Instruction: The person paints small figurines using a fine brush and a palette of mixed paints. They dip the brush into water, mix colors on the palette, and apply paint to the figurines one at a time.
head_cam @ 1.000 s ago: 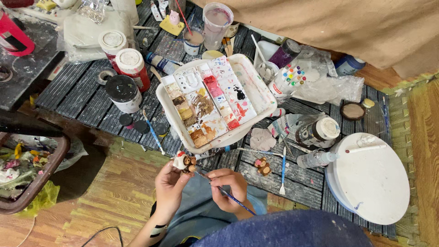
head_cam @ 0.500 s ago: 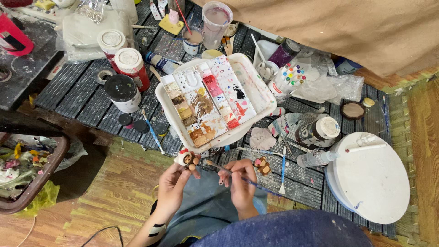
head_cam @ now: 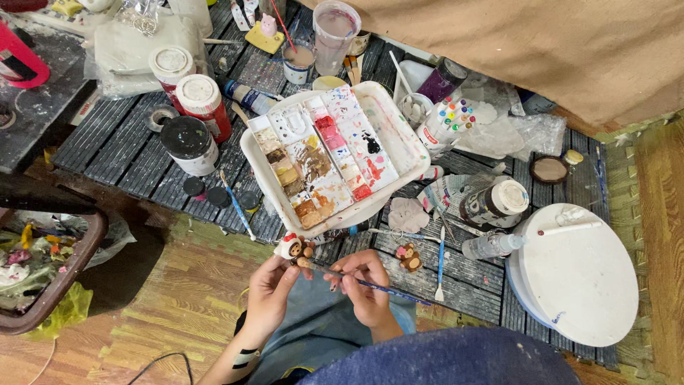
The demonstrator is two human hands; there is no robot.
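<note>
Dark slatted mat (head_cam: 128,153) over a wood-pattern floor, crowded with paint supplies; tan cloth (head_cam: 541,50) across the 1 o'clock corner.

Left hand (head_cam: 269,289) — fingers closed round a small painted figurine (head_cam: 293,249), brown with a red-and-white cap, held up at the mat's near edge. Grip is firm, thumb and fingertips pinching the piece from below.

Right hand (head_cam: 367,284) — fingers closed on a thin blue-handled brush (head_cam: 377,286); the handle runs off toward 4 o'clock, the tip end points toward the figurine. Whether bristles touch it cannot be told.

Both hands sit at about 6 o'clock of the frame, above a lap in blue denim.

Surroundings:
- White paint palette tray (head_cam: 410,139) at 12 o'clock of the hands, wells smeared brown, red, black.
- A second small brown figurine (head_cam: 409,258) lies on the mat just at 2 o'clock of the right hand, apart from it.
- A white-tipped brush (head_cam: 440,260) lies just beyond it.
- Round white turntable (head_cam: 577,274) at 3 o'clock.
- Paint jars — a red one with a white lid (head_cam: 201,107) and a black-lidded one (head_cam: 189,145) — at 10 o'clock.
- Cup of cloudy water (head_cam: 335,32) at 12 o'clock, far edge.
</note>
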